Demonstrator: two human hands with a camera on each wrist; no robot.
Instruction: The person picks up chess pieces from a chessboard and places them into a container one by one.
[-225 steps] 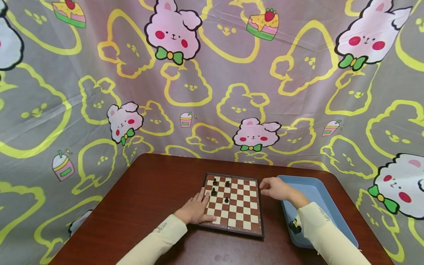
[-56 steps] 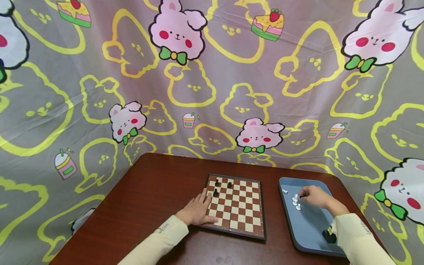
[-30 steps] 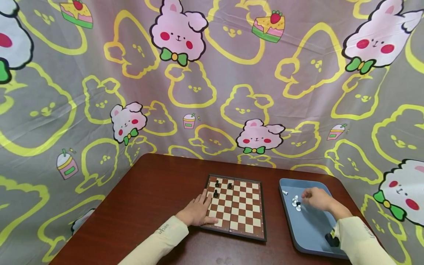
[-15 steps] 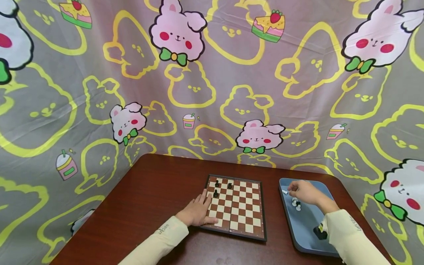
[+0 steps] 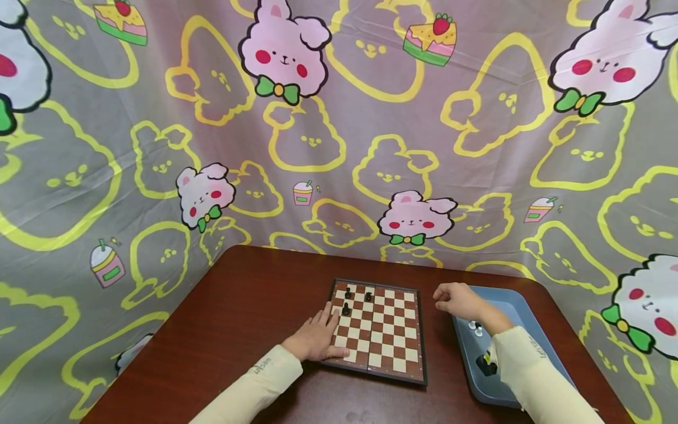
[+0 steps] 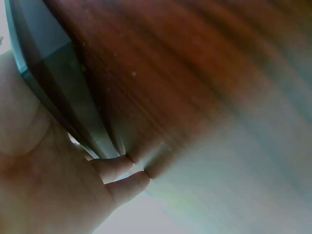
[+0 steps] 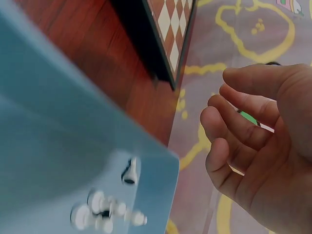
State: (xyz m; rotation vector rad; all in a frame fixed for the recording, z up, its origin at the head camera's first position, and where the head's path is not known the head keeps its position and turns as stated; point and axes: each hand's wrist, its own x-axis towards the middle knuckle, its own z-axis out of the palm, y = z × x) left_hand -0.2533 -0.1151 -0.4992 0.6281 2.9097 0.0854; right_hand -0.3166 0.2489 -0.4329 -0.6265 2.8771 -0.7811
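Note:
My left hand [image 5: 313, 338] lies spread over the left edge of a brown-and-white chessboard [image 5: 394, 335]; in the left wrist view the palm [image 6: 44, 185] is against the board's dark side. Three black chess pieces stand near the board's far left: one at the back [image 5: 348, 292], a second [image 5: 368, 297] to its right, and a third [image 5: 346, 308] by my left fingertips. My right hand [image 5: 459, 301] hovers between the board and a blue tray [image 5: 516, 300]. Its fingers are loosely bent with nothing between them, as the right wrist view shows the bare hand [image 7: 258, 136].
Inside the tray several white chess pieces [image 5: 478, 331] cluster with a black one, and a white piece [image 7: 129, 171] lies apart from them. The tray stands right of the board on a dark red-brown table [image 5: 254, 294]. A cartoon-printed curtain [image 5: 339, 147] surrounds the table's back and sides.
A black chess piece left the board and was let go among the white ones in the tray. My right hand has since moved left over the tray's rim. The left hand stayed put.

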